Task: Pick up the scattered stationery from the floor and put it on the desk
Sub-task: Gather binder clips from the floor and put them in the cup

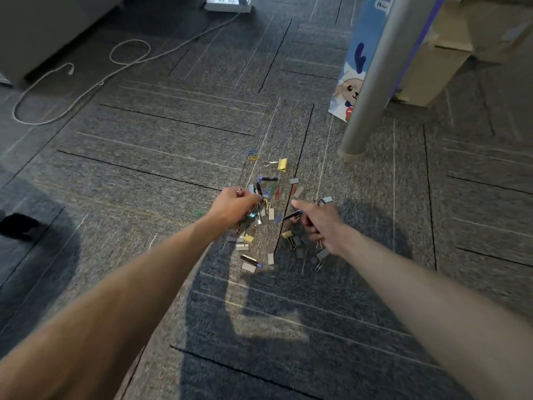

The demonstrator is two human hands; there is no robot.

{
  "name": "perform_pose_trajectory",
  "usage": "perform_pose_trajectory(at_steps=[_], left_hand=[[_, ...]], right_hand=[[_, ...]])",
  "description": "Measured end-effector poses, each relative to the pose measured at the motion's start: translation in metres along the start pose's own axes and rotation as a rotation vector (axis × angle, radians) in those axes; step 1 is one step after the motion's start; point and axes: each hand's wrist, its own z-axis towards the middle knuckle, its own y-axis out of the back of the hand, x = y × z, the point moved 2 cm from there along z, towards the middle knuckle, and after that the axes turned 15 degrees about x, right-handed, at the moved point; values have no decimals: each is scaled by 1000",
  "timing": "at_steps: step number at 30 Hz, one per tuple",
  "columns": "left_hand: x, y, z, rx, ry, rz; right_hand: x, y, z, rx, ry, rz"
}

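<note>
The scattered metal binder clips (298,191) lie on the grey carpet floor (144,197), left of and nearer than the round metal desk leg (372,82); a printed paper bag (354,64) stands behind it.

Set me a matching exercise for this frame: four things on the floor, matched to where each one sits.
1 yellow binder clip
2 white cable
3 cartoon bag
4 grey leg

a looped on the carpet, far left
b partly hidden behind the leg
c far edge of the clip pile
d rising from the carpet, right of the pile

Pairs: 1-c, 2-a, 3-b, 4-d
</note>
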Motion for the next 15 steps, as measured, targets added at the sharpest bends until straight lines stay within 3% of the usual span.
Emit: perform_pose_trajectory(at_steps=[4, 11, 15], left_hand=[[-35, 0, 47, -135, -101, 406], [-65, -8, 129, -140, -103, 1092], [-72, -9, 145, -120, -104, 1235]], right_hand=[[16, 13, 17, -236, 107, -239], [24, 33, 23, -281, 215, -301], [22, 47, 24, -236, 231, -222]])
